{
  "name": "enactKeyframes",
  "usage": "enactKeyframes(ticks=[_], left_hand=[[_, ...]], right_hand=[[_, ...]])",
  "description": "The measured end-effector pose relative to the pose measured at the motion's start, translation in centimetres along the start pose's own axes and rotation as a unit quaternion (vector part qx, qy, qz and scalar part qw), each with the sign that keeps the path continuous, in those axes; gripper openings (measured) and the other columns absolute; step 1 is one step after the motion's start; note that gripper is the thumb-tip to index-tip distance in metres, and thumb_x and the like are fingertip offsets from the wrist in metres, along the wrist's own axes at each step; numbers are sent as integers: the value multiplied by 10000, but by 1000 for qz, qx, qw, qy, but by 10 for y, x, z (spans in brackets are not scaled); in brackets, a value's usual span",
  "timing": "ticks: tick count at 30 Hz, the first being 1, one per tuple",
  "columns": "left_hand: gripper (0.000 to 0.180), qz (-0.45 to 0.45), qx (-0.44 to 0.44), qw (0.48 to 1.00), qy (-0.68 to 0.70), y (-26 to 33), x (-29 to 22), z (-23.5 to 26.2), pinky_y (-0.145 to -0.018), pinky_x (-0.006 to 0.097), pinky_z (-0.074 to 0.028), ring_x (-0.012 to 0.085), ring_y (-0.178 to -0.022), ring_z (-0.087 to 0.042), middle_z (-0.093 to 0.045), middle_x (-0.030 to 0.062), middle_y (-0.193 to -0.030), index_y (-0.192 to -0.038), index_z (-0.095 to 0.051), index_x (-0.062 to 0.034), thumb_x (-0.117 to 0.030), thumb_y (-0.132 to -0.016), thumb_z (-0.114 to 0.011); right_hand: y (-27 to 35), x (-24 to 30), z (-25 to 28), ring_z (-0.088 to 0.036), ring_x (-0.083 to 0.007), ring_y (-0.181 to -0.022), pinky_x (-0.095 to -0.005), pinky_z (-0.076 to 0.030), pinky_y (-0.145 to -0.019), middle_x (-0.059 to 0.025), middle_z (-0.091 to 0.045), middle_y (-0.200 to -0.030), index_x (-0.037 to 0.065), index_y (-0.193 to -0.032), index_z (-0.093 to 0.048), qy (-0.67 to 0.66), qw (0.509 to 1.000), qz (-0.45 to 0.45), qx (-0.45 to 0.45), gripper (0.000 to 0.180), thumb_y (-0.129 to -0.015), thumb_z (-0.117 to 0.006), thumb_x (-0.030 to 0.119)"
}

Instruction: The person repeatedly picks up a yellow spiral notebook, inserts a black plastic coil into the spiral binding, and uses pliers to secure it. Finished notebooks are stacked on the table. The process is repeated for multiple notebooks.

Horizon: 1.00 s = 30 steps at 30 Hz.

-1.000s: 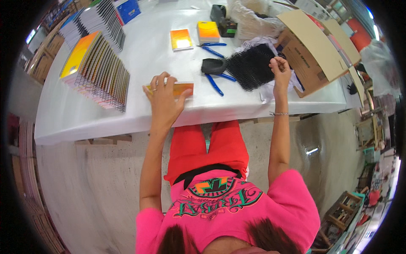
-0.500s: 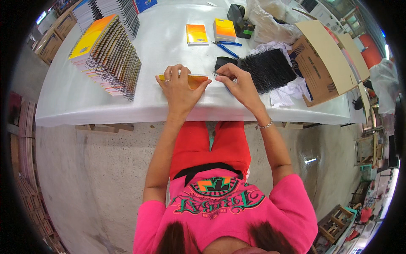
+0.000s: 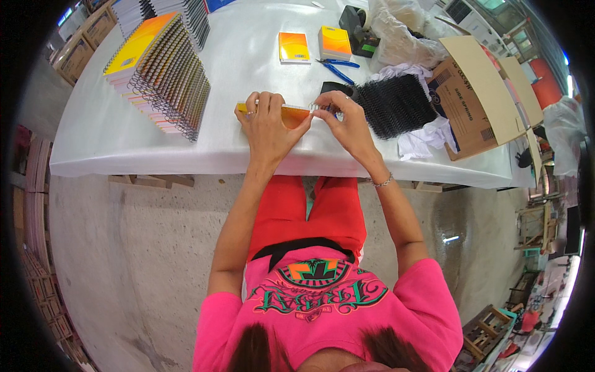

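On the table's near side my left hand (image 3: pixel 271 127) grips a small yellow-orange notebook (image 3: pixel 295 116), standing on its edge with the fingers behind it and the thumb in front. At the notebook's right end, my right hand (image 3: pixel 345 124) pinches a thin dark spiral wire (image 3: pixel 318 108); its tip meets the notebook's corner, and the fingers hide most of it. Just right of that hand lies a pile of black spiral wires (image 3: pixel 396 105). Beyond the hands rest blue-handled cutting pliers (image 3: pixel 338 70), a small orange-yellow notebook (image 3: pixel 294 48) and a stack of similar ones (image 3: pixel 335 42).
Tall stacked spiral-bound notebooks (image 3: pixel 164 74) stand at left. An open cardboard box (image 3: pixel 471 105) sits at right beside crumpled white paper (image 3: pixel 427 140). A black tape dispenser (image 3: pixel 355 32) and clear plastic bags (image 3: pixel 403 34) are at the back. The table's front edge (image 3: pixel 186 162) runs before me.
My right hand has moved left, bringing the spiral wire up to the notebook's end. My left hand keeps its hold. The whole view has shifted slightly.
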<state>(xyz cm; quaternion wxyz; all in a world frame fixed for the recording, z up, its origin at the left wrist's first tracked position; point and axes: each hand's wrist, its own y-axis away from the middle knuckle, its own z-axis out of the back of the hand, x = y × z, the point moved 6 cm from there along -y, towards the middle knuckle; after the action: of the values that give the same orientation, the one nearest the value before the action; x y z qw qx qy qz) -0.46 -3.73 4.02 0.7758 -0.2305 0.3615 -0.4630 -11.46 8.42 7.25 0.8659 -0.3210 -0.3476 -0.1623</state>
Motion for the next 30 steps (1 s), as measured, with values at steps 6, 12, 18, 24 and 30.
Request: enactKeyframes(ticks=[6,12,18,24,30], left_hand=[[562,19,49,999,-5,-4,0,-3,-933,595,-326,278,-1144,-451,-529,56,-1042,-967,-596,-82,-548,-705,-772],[549,35,94,995,-9,-6,2,1,-912,616,-355,265,-1122,-471,-545,38,-1059,-1023,-597,-94,-550,-755,-743],[419,21,105,994,-15,-8,2,4,-873,591,-365,278,-1075,-493,-559,34,-1037,-1030,-592,-107,-475,-851,-676],[428,27,88,995,29,-6,8,5,-932,596,-374,284,-1101,-487,-509,63,-1126,-1107,-573,-99,-429,-859,-687],[566,74,-45,986,142,-6,24,22,-990,507,-386,349,-1162,-445,-388,150,-1274,-1158,-535,-87,-327,-743,-835]], right_hand=[[3,-7,-9,-607,-234,-880,-341,-484,-773,-126,-623,-940,-14,-1070,-620,31,998,51,22,194,-909,-654,89],[-4,8,-12,-564,-338,-888,-428,-418,-789,-155,-592,-939,24,-1003,-590,107,992,63,27,132,-956,-577,146],[-7,6,-19,-563,-325,-906,-438,-382,-796,-131,-599,-981,46,-996,-571,175,981,73,29,116,-957,-572,155],[-8,8,-25,-560,-310,-917,-430,-379,-809,-112,-592,-966,42,-979,-596,153,984,89,20,111,-961,-561,146],[-9,16,-28,-561,-313,-940,-419,-395,-830,-111,-613,-1037,38,-995,-654,187,977,99,28,158,-966,-557,159]])
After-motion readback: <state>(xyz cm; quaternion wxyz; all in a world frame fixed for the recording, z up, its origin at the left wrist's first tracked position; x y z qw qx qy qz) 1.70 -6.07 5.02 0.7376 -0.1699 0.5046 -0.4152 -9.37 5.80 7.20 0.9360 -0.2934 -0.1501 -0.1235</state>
